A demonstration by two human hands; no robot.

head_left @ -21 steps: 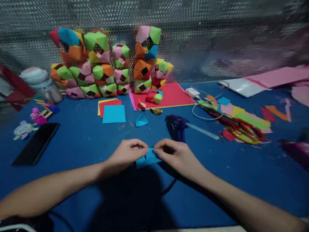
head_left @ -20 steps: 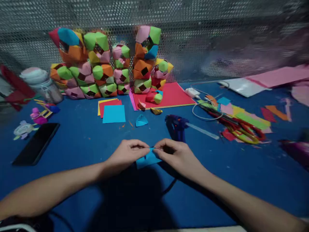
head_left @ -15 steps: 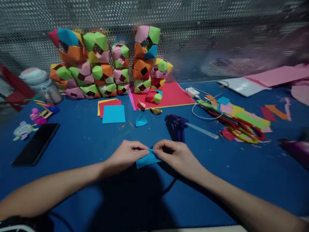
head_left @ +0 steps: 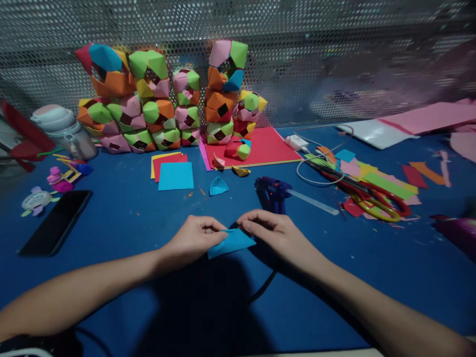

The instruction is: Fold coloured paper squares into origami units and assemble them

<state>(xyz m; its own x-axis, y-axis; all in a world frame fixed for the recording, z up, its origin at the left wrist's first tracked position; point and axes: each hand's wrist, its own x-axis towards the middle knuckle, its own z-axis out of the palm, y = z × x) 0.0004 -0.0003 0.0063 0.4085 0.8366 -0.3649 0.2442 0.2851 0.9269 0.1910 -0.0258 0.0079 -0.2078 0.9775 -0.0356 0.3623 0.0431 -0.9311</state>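
Note:
A folded piece of blue paper (head_left: pixel 235 240) is held just above the blue table, in front of me. My left hand (head_left: pixel 197 235) pinches its left end between thumb and fingers. At the paper's upper right edge, the thumb and fingertips of my right hand (head_left: pixel 273 230) are drawn together in a pinch, and the right corner of the paper sticks out below them. Beyond the right hand stands a dark blue glue gun (head_left: pixel 274 191) with a clear glue stick in its back. A small folded blue paper piece (head_left: pixel 218 186) lies farther off.
Square paper sheets (head_left: pixel 176 176) lie left of centre. Stacked colourful paper balls (head_left: pixel 159 116) line the back, by red sheets (head_left: pixel 275 144). Scissors (head_left: pixel 379 201), paper scraps (head_left: pixel 390 183) and a white cable (head_left: pixel 316 182) are right. A phone (head_left: pixel 55 223) and jar (head_left: pixel 63 129) are left.
My right hand has shifted slightly up and right along the paper's edge, uncovering more of its right corner. The left hand keeps its pinch almost in place.

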